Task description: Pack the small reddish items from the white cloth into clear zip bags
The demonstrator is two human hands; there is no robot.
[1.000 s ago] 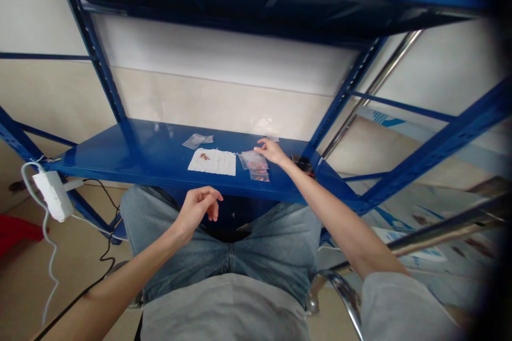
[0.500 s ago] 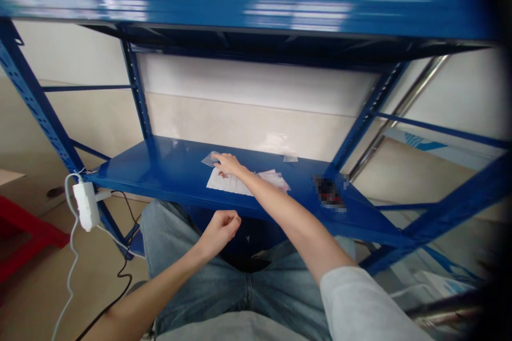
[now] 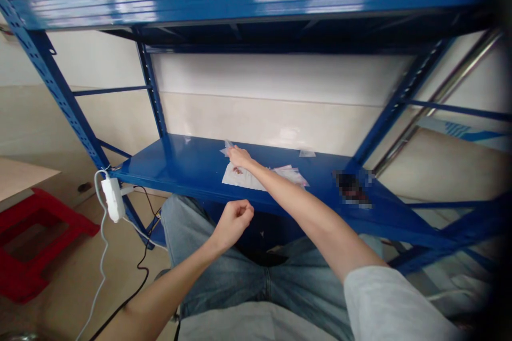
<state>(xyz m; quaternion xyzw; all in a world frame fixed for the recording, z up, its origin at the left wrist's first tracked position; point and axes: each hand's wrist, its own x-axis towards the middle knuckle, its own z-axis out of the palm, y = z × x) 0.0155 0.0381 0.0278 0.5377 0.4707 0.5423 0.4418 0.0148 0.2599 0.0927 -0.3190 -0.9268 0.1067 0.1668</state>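
Observation:
My right hand [image 3: 239, 157] reaches across onto the blue shelf [image 3: 188, 162] and its fingers pinch a small clear plastic bag [image 3: 228, 145], lifting one end. Just below it lies a white paper sheet [image 3: 242, 177] with a few small red pieces [image 3: 237, 170] on it. A stack of small bags with pinkish contents [image 3: 293, 175] rests to the right of the sheet. My left hand [image 3: 234, 218] hovers in front of the shelf edge above my lap, curled into a loose fist with nothing visible in it.
A white power strip [image 3: 111, 199] hangs at the shelf's left corner with cables trailing down. A red stool [image 3: 36, 237] stands on the floor at left. A dark blurred object [image 3: 352, 189] sits on the shelf at right. Another small clear bag [image 3: 306, 153] lies near the wall.
My right hand moved left from the stack of bags to the clear bag and has pinched it. My left hand closed from loosely open into a fist. The view shifted left and up.

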